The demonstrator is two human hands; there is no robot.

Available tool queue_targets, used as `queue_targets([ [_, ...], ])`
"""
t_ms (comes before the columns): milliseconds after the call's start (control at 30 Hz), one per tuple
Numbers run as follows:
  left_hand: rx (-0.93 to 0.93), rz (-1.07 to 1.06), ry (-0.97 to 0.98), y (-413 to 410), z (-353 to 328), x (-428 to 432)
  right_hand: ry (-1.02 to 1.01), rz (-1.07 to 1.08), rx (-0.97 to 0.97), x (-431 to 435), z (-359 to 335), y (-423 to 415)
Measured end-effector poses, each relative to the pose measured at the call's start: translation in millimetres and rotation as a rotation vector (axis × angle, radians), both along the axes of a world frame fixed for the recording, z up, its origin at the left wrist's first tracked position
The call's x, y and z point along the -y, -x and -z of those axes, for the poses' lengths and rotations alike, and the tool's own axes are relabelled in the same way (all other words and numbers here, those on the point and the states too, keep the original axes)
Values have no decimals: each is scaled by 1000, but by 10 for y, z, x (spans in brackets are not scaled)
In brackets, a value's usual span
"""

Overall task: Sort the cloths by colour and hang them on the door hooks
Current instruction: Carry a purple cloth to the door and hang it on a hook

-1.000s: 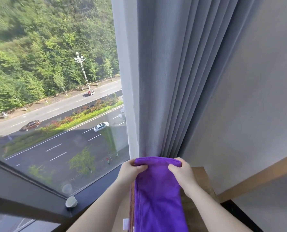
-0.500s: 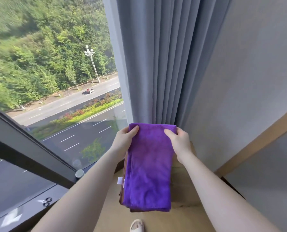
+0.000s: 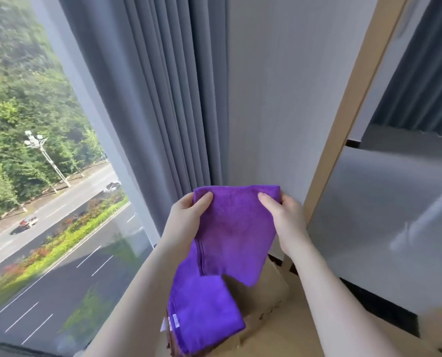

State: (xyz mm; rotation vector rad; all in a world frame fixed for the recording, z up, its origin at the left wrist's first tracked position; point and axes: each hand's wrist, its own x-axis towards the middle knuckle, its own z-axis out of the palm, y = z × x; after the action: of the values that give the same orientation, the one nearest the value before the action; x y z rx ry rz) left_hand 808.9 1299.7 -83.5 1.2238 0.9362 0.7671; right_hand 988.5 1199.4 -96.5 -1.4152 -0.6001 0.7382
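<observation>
A purple cloth (image 3: 236,228) hangs in the air in front of the grey curtain, held up by its top edge. My left hand (image 3: 186,217) pinches its upper left corner and my right hand (image 3: 284,217) pinches its upper right corner. Below it lies a stack of folded cloths (image 3: 201,315) with a purple one on top; brown cloth edges show underneath at the stack's lower left. The stack rests on a cardboard box (image 3: 263,302). No door hooks are in view.
A grey curtain (image 3: 150,99) hangs at the left beside a large window (image 3: 34,176) over a road. A white wall panel (image 3: 279,99) and a wooden frame strip (image 3: 343,119) stand behind, with a glossy grey panel (image 3: 382,215) at the right.
Both hands have lifted the top purple cloth off the stack; it now hangs free above the pile. The view has swung right, bringing in the wooden strip and grey panel.
</observation>
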Motion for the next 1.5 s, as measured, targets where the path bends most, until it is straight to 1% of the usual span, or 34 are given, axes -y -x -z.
queue_targets([
  [167,47,115,-61,-157,-133,253,-85,169,69,485,-186,-2],
  [400,141,316,-39,-568,-275,752,-80,409,117,1281,-298,-158],
  [600,160,514,-52,-881,-361,1420,-70,559,125,2286,-403,-190],
  [833,158,746,-67,-1137,-461,2665,-28,780,172,3783,-424,64],
  [1000,159,921,-81,-1225,-548,3704,-51,970,222,4901,-464,401],
  [1233,192,1186,43,-1260,-701,5167,-63,1201,188,6273,-602,921],
  [1500,181,1555,-3,-1183,-680,6751,-90,1630,150,7531,-595,1706],
])
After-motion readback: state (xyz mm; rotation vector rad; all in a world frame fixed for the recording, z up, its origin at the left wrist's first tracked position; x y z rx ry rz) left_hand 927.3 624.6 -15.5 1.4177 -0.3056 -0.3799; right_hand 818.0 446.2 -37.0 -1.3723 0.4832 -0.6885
